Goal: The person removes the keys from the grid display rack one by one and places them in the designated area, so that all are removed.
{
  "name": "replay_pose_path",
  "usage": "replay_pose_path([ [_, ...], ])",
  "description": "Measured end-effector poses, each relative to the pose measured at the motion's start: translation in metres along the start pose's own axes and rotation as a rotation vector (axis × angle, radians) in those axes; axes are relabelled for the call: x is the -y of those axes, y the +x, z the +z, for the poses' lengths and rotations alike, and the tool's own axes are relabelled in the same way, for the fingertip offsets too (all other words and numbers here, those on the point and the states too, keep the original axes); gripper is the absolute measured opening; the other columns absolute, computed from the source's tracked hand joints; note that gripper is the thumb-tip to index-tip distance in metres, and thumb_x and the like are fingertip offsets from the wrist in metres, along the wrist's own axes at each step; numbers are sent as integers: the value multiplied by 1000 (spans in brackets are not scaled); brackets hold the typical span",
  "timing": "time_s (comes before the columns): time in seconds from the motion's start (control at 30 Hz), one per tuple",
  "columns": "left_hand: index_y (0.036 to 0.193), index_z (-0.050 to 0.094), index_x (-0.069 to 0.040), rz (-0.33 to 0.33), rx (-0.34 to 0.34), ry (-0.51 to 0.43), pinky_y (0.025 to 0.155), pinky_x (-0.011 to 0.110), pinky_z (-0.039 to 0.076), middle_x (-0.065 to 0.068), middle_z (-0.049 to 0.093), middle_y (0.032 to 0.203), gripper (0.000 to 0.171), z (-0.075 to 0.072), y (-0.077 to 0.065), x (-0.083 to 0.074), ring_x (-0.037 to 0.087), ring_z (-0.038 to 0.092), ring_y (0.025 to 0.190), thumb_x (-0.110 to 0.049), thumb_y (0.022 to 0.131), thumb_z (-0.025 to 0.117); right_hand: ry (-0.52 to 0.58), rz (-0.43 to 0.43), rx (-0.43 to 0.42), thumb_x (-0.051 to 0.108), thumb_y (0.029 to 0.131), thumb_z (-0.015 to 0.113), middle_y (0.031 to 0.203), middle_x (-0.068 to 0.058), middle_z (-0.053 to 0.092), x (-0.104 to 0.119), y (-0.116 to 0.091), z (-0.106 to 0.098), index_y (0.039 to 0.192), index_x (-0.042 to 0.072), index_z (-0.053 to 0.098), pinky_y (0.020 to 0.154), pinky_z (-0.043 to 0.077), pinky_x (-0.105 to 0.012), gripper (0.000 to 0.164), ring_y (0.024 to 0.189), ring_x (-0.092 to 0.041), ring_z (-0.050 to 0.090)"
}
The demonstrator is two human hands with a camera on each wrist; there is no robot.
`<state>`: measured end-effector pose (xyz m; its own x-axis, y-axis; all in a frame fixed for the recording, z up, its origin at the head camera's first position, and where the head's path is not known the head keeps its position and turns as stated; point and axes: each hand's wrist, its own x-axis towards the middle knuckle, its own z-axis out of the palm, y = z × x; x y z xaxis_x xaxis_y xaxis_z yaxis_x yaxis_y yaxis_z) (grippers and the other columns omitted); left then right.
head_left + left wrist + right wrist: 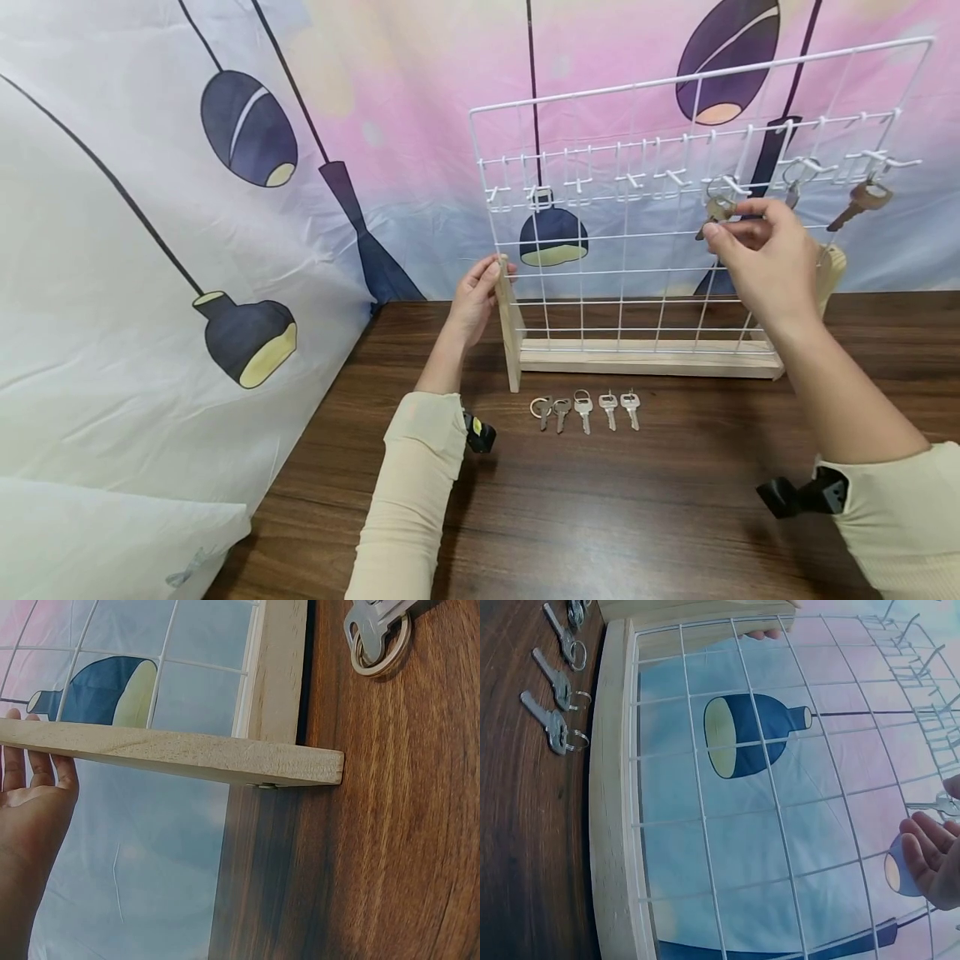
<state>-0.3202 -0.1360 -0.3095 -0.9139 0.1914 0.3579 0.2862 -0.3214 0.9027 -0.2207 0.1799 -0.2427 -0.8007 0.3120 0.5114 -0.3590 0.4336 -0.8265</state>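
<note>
My left hand grips the wooden side post of a white wire grid rack; the left wrist view shows its fingers wrapped at the post. High on the right of the rack, my right hand pinches a key between thumb and forefinger. Its ring overlaps a white hook in the head view. In the right wrist view the same key lies at the fingertips. Two more keys hang from hooks farther right, one a silver key, the other a brownish key.
Several keys with rings, among them a silver key, lie in a row on the dark wooden table before the rack's wooden base bar. White hooks run along the upper grid. A patterned cloth hangs behind.
</note>
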Motion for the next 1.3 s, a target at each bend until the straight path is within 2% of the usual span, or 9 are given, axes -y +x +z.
replay_pose_path([
  [0.1,128,40,12,1,7,-4,79,26,44,-4,63,92,39,0,0,0,12,59,91,-11,97,42,86,-8,-7,20,84,67,68,28,58,0,3,5,98,19,54,61,41,-9,19,66,9,58],
  [0.23,127,42,10,4,6,-1,78,25,45,-4,63,92,37,-1,0,0,13,59,91,-11,97,42,85,-27,-43,15,84,66,65,29,57,1,5,12,95,19,53,58,41,-8,17,60,10,57],
  [0.5,132,33,15,7,21,5,78,25,44,-5,63,92,43,0,0,-2,12,59,92,-10,97,39,41,-49,-82,8,83,60,57,27,53,6,6,12,96,18,54,51,37,-8,18,53,9,50],
  [0.6,131,35,15,8,12,4,78,25,44,-5,63,92,42,0,0,-2,11,59,91,-10,97,39,51,-49,-99,6,82,60,58,25,52,7,5,12,96,18,56,51,35,-9,19,53,6,48],
  [0.83,131,32,17,13,23,1,79,25,44,-5,63,91,43,0,0,-2,12,59,91,-9,97,40,152,-55,-155,-1,80,57,60,17,52,4,2,12,91,23,54,53,36,-11,27,55,1,45],
  [1.13,127,42,10,13,10,5,79,26,44,-4,63,92,37,0,0,-1,14,58,93,-11,97,41,136,-107,-189,-2,79,56,58,18,51,11,-4,10,87,24,57,51,34,-12,27,52,1,43],
  [1.3,130,37,13,9,14,17,79,26,44,-5,63,92,42,0,-1,-1,12,59,92,-12,96,41,155,-91,-184,-1,79,57,58,16,52,14,-7,7,88,23,58,50,34,-12,26,51,1,43],
])
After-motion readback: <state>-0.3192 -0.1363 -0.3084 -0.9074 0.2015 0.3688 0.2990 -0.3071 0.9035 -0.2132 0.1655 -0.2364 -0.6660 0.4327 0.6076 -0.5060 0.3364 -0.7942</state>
